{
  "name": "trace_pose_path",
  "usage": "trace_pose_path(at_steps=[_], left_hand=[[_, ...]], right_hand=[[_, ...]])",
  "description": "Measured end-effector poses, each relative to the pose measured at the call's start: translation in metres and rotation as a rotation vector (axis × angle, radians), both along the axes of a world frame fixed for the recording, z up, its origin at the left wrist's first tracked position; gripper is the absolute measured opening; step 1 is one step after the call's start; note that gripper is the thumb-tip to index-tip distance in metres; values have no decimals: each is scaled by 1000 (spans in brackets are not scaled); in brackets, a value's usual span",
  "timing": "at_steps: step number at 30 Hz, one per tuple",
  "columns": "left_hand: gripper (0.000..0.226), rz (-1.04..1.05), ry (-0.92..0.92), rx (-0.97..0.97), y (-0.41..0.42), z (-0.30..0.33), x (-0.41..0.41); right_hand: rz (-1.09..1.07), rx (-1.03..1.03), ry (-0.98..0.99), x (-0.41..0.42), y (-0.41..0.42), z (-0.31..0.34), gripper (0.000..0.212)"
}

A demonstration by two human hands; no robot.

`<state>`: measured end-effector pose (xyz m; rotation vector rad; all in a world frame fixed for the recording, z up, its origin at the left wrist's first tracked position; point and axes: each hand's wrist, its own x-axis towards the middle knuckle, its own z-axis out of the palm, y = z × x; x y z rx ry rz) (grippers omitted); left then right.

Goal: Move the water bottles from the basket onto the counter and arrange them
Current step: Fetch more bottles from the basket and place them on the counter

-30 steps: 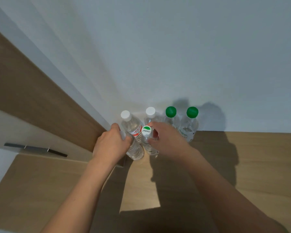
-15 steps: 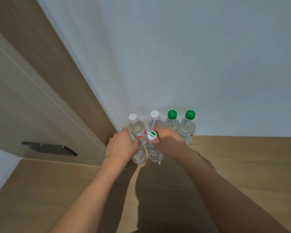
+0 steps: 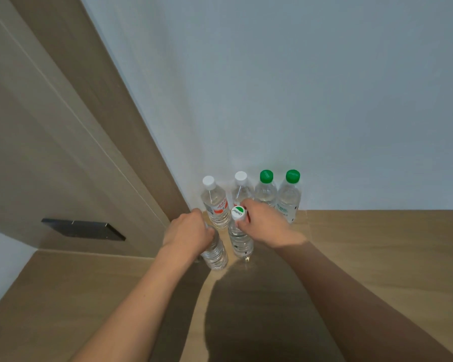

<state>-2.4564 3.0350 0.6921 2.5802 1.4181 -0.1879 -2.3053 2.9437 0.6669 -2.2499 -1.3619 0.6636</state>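
Both forearms reach out over the counter [image 3: 377, 257]. My left hand [image 3: 187, 235] is wrapped round the top of the near-left bottle [image 3: 216, 253]; its cap is hidden. My right hand [image 3: 266, 226] pinches the neck of the labelled-cap bottle [image 3: 239, 236] just beside it. Both stand upright, probably to start a front row. Behind them, against the wall [image 3: 298, 100], four bottles stand in a row: two white-capped [image 3: 215, 205], two green-capped [image 3: 288, 197]. Basket not in view.
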Motion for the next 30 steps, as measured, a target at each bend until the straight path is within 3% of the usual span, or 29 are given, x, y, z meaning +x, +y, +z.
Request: trace_pose_path(at_steps=[5,10,16,23,30], left_hand=[[30,-91,-106,75,-6,11,-4],[35,-313,-374,248,-22,31,9],[32,-592,-517,264,-77,46,49],[32,-850,-613,242,-200,55,100],[36,-1103,-698,166,-403,56,173]], right_hand=[[-72,-6,4,-14,-29,25,56],[-263,147,-54,-24,-82,67,60],[-472,176,-220,-26,-169,91,64],[-703,167,-253,-20,-309,88,62],[-959,126,-294,10,-514,82,66]])
